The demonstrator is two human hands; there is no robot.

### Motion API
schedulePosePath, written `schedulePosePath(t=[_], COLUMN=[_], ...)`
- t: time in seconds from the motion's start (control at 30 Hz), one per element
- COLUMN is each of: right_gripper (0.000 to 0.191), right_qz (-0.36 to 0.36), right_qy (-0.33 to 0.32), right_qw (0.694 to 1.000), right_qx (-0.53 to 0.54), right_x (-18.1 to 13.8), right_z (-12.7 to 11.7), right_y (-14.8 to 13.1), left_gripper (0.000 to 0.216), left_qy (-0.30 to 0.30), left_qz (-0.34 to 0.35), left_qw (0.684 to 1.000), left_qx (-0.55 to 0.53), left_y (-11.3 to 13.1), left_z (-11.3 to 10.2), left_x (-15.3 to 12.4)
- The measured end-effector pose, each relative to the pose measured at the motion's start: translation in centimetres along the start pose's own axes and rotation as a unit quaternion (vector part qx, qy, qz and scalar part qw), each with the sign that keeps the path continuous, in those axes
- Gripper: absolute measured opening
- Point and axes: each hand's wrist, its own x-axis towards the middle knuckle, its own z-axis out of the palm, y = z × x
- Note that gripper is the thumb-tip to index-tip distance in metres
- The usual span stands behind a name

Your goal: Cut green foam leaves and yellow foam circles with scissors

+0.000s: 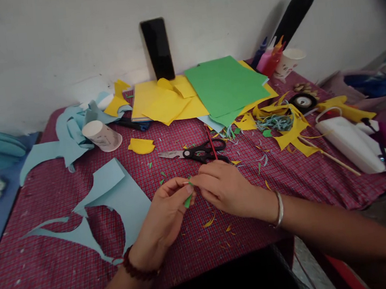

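Green paper scrap (188, 201): small, narrow sliver, held up just above the tabletop (55, 278), near its front edge and about centre of view, between the two hands.

Left hand (168, 216): fingers curled in, thumb and fingertips pinched on the scrap. Dark bead bracelet (135, 270) on the wrist.

Right hand (225, 187): knuckles up, fingertips closed tight against the scrap's upper end, touching the left fingertips. Metal bangle (279, 208) on the wrist.

Tabletop is covered by a red checked cloth. Tiny green and yellow snippets lie scattered around and under the hands.

Left of the hands: light blue sheet (123, 202), flat, with large curved shapes cut out of it.

Just beyond the hands: black-handled scissors (197, 152), lying flat, blades closed and pointing left. A thin red stick (211, 142) lies across the handles.

Further left: paper cup (102, 135) tipped on its side, next to curled blue offcuts (70, 129). A small yellow cut piece (141, 146) lies between the cup and the scissors.

Right: pile of yellow offcuts (291, 129), a tape roll (303, 102), a white boxy object (351, 144) with a dark cord.

Far edge: yellow sheets (164, 104) partly overlapped by a stack of green sheets (224, 86). A dark phone (157, 49) leans upright against the wall. Coloured bottles (268, 58) and an upright paper cup (289, 63) stand at the far right corner.
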Motion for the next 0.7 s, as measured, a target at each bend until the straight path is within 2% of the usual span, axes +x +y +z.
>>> schedulePosePath(t=[0.27, 0.37, 0.47, 0.57, 0.7], right_gripper=[0.024, 0.018, 0.012, 0.009, 0.009], right_qz=[-0.008, 0.056, 0.146, 0.183, 0.192], right_qy=[0.009, 0.011, -0.001, -0.011, 0.007], right_qw=[1.0, 0.991, 0.961, 0.947, 0.942], right_qx=[0.005, 0.121, 0.235, 0.263, 0.276], right_x=[-0.07, -0.07, 0.0, 0.07, 0.07], right_z=[0.08, 0.32, 0.59, 0.69, 0.59], right_y=[0.01, 0.06, 0.21, 0.3, 0.23], left_gripper=[0.015, 0.016, 0.019, 0.019, 0.02], left_qy=[0.026, 0.027, 0.03, 0.043, 0.036], left_qz=[0.017, 0.036, 0.069, 0.083, 0.072], left_qw=[0.999, 0.998, 0.989, 0.981, 0.981], left_qx=[-0.021, 0.037, 0.128, 0.172, 0.179], left_y=[-0.21, -0.36, -0.5, -0.6, -0.52], left_z=[-0.11, -0.31, -0.49, -0.53, -0.31], left_x=[0.28, 0.42, 0.5, 0.49, 0.44])
